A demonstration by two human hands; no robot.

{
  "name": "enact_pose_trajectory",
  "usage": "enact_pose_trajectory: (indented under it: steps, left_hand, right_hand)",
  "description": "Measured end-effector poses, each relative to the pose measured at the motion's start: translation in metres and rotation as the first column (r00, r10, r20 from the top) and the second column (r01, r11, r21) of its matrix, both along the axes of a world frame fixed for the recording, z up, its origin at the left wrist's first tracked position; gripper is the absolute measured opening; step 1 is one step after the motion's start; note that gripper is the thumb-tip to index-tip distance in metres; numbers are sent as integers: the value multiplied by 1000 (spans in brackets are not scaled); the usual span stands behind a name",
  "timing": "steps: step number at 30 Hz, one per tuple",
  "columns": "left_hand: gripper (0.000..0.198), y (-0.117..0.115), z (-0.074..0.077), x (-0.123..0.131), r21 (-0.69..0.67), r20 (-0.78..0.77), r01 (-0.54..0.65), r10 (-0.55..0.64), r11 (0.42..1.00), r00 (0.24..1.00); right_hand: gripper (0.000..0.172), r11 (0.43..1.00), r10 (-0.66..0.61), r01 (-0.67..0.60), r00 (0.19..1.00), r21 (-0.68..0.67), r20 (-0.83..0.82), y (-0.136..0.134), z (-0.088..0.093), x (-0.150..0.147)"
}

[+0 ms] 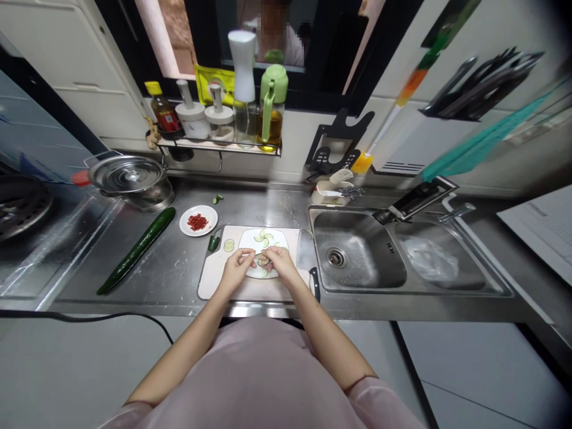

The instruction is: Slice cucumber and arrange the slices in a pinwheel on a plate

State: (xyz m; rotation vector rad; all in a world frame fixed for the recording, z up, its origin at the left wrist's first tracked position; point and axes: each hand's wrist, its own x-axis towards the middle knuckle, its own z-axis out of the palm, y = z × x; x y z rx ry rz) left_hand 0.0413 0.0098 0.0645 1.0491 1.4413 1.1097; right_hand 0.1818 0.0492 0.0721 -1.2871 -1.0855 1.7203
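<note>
Over a white plate [245, 239] my left hand [239, 266] and my right hand [281, 263] come close together, fingertips pinched. A thin cucumber slice [263, 261] shows at the fingertips of my right hand; what the left fingers pinch is too small to tell. Several curved cucumber slices [263, 238] lie on the plate in a fan shape. Beneath the plate is a pale cutting board [212, 280], with a few round cucumber slices [229, 245] and a cucumber end piece [214, 242] at its left. A knife's black handle [315, 283] sticks out at the board's right edge.
Left of the board lie a whole cucumber [136, 250] and a small plate [184, 223] of chopped red pieces. A lidded steel pot [152, 193] stands behind them. A double sink [357, 285] is on the right; a bottle rack [223, 146] hangs above the counter.
</note>
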Motion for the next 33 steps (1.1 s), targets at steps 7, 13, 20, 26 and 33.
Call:
enact_pose_trajectory:
  steps: [7,13,20,26,33]
  left_hand:
    - [52,6,6,1,-141,242,54,-18,989,970]
    - [55,11,8,1,-89,230,31,-10,996,973]
    - [52,12,-3,2,-63,285,41,-21,997,958]
    - [34,14,-24,0,-33,198,12,-5,999,980]
    - [20,11,-37,0,-81,-248,29,-48,996,968]
  right_hand:
    - [18,992,64,-71,996,100,65,2,-4,2]
    - [13,993,94,-101,989,58,112,3,-6,7]
    - [11,989,150,-150,978,-8,146,5,-3,10]
    - [16,972,236,-226,935,-68,266,11,-8,16]
    - [19,934,153,-315,779,169,608,16,-30,22]
